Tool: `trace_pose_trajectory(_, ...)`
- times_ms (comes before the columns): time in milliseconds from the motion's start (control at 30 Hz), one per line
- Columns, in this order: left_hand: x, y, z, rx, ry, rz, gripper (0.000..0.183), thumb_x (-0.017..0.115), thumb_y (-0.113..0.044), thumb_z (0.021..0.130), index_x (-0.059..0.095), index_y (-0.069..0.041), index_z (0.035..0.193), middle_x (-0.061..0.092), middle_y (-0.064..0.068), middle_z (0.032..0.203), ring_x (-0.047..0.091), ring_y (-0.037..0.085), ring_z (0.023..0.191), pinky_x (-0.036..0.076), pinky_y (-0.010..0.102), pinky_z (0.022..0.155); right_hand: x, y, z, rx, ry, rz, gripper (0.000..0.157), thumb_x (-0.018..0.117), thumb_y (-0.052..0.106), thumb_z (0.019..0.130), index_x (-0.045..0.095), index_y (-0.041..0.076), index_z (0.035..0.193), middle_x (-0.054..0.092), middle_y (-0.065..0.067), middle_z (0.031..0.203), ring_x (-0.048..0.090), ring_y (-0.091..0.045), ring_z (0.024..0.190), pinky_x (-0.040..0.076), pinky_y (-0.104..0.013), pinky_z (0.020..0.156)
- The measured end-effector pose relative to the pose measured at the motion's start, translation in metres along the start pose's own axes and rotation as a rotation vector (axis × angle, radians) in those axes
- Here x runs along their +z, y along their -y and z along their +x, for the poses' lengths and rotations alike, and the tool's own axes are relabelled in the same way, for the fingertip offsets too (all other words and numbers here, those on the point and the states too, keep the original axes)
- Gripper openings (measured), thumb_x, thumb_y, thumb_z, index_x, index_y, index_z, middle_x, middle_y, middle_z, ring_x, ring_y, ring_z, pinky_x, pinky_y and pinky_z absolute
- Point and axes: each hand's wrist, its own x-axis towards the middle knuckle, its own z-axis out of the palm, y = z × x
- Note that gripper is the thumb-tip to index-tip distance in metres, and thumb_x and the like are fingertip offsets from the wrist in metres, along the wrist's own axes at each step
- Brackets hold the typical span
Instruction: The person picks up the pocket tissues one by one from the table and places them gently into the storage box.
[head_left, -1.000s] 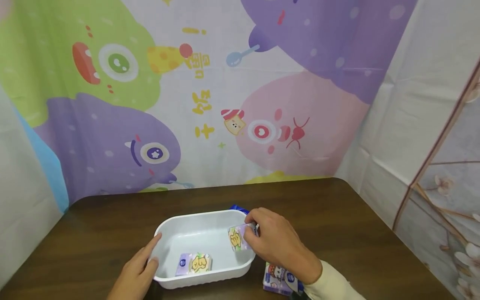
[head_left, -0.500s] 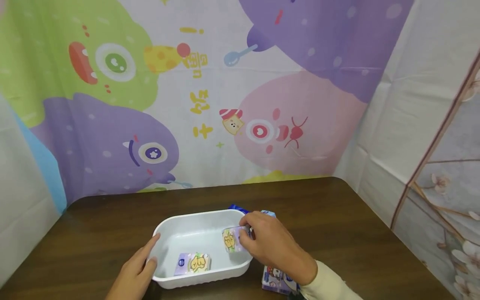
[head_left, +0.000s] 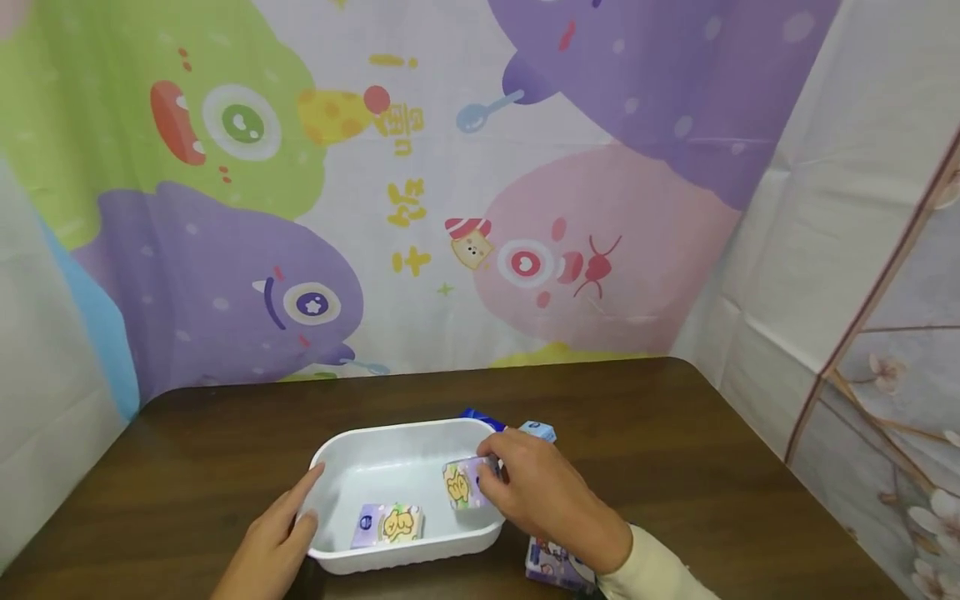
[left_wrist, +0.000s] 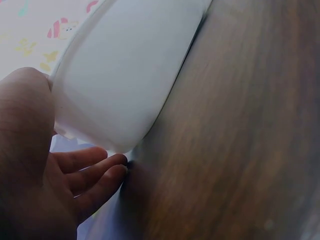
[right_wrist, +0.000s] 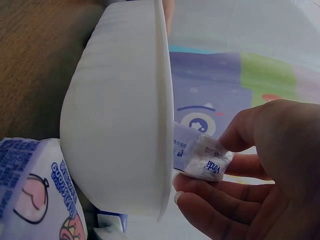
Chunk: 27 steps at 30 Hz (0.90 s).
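Observation:
My right hand (head_left: 543, 487) pinches a small purple tissue pack (head_left: 461, 483) at the right end of the white plastic basin (head_left: 397, 428). In the right wrist view the held pack (right_wrist: 207, 157) shows its crimped wrapper end between thumb and fingers, while its far part is hidden behind the rim. Another tissue pack (head_left: 387, 525), with a yellow cartoon animal, lies flat on the basin floor near the front. My left hand (head_left: 272, 533) rests at the basin's left end, forefinger and thumb on the rim. Its other fingers (left_wrist: 97, 180) extend loosely beside the basin's outer wall.
A purple tissue pack (head_left: 553, 565) lies on the brown table (head_left: 240, 442) right of the basin, partly under my right wrist. Behind the right hand are a light-blue pack (head_left: 538, 430) and a dark-blue packet (head_left: 483, 417). A cartoon cloth (head_left: 420, 325) hangs behind the table.
My right hand has moved slightly left and down with the held tissue pack, bringing it further over the basin. The light-blue pack behind it has come into view. The left hand stays at the rim.

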Motion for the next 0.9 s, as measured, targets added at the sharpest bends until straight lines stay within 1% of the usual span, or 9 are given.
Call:
trace_pose_trajectory(200,-0.0002,-0.0003,0.0001,0.021,-0.022,0.018,0.052,0.053,-0.010,0.098,0.050,-0.014,0.150,0.061,0.018,0.134,0.057,0.031,0.120,0.046,0.043,0.095,0.0011,-0.0011,0.0008,0.013,0.025,0.000,0.014,0.070,0.018,0.091,0.073,0.008,0.100,0.067,0.003,0.090,0.054,-0.006,0.074,0.051,-0.021,0.066)
trace_pose_trajectory(233,-0.0002,-0.0002,-0.0001,0.027,-0.028,0.016,0.052,0.053,-0.010,0.098,0.050,-0.015,0.149,0.062,0.018,0.133,0.057,0.031,0.119,0.046,0.038,0.094,0.0011,-0.0011,0.0009,0.014,0.027,-0.002,0.014,0.070,0.018,0.091,0.073,0.008,0.101,0.067,0.003,0.090,0.054,-0.007,0.075,0.051,-0.022,0.067)
trace_pose_trajectory(333,0.0002,0.0005,-0.0010,0.035,-0.035,0.007,0.052,0.053,-0.010,0.098,0.050,-0.016,0.149,0.062,0.018,0.133,0.057,0.032,0.120,0.042,0.024,0.094,0.0015,-0.0014,0.0010,0.016,0.032,-0.008,0.015,0.070,0.019,0.091,0.073,0.008,0.101,0.068,0.004,0.090,0.055,-0.006,0.075,0.051,-0.022,0.067)
trace_pose_trajectory(433,0.0007,0.0011,-0.0015,0.037,-0.037,-0.003,0.052,0.053,-0.009,0.098,0.050,-0.016,0.150,0.061,0.018,0.134,0.056,0.032,0.121,0.033,0.011,0.092,0.0019,-0.0013,0.0008,0.010,0.036,-0.014,0.014,0.070,0.019,0.091,0.073,0.009,0.100,0.067,0.005,0.088,0.054,-0.006,0.074,0.050,-0.022,0.066)
trace_pose_trajectory(467,0.0006,0.0011,-0.0018,0.035,-0.038,-0.002,0.052,0.053,-0.009,0.098,0.050,-0.016,0.150,0.061,0.018,0.134,0.056,0.032,0.121,0.032,0.009,0.092,0.0021,-0.0011,0.0009,0.005,0.035,-0.017,0.014,0.070,0.019,0.090,0.073,0.010,0.100,0.066,0.006,0.087,0.053,-0.006,0.073,0.050,-0.022,0.065)
trace_pose_trajectory(633,0.0003,0.0003,-0.0018,0.043,-0.044,-0.019,0.052,0.053,-0.009,0.098,0.050,-0.015,0.150,0.061,0.019,0.134,0.056,0.033,0.122,0.029,0.007,0.092,0.0042,-0.0005,0.0004,-0.033,0.012,-0.046,0.011,0.070,0.019,0.089,0.073,0.011,0.097,0.067,0.007,0.087,0.054,-0.006,0.074,0.050,-0.024,0.064)
trace_pose_trajectory(733,0.0004,0.0002,-0.0017,0.044,-0.047,-0.019,0.052,0.053,-0.009,0.098,0.050,-0.016,0.149,0.061,0.018,0.134,0.056,0.032,0.122,0.030,0.009,0.092,0.0059,-0.0001,-0.0003,-0.036,0.010,-0.065,0.011,0.070,0.021,0.089,0.073,0.013,0.096,0.069,0.007,0.089,0.056,-0.006,0.075,0.051,-0.026,0.064)
trace_pose_trajectory(867,0.0007,0.0002,-0.0017,0.046,-0.048,-0.012,0.052,0.053,-0.008,0.097,0.051,-0.015,0.149,0.061,0.018,0.133,0.056,0.032,0.121,0.039,0.021,0.096,0.0072,0.0011,-0.0014,-0.030,0.026,-0.087,0.011,0.070,0.025,0.089,0.073,0.016,0.096,0.069,0.008,0.090,0.056,-0.004,0.074,0.050,-0.026,0.060)
trace_pose_trajectory(900,0.0007,0.0000,-0.0016,0.043,-0.045,-0.012,0.052,0.053,-0.008,0.097,0.051,-0.015,0.149,0.061,0.018,0.134,0.056,0.032,0.121,0.039,0.021,0.096,0.0076,0.0014,-0.0017,-0.028,0.030,-0.089,0.012,0.070,0.026,0.090,0.073,0.017,0.096,0.068,0.009,0.089,0.055,-0.004,0.072,0.049,-0.026,0.059)
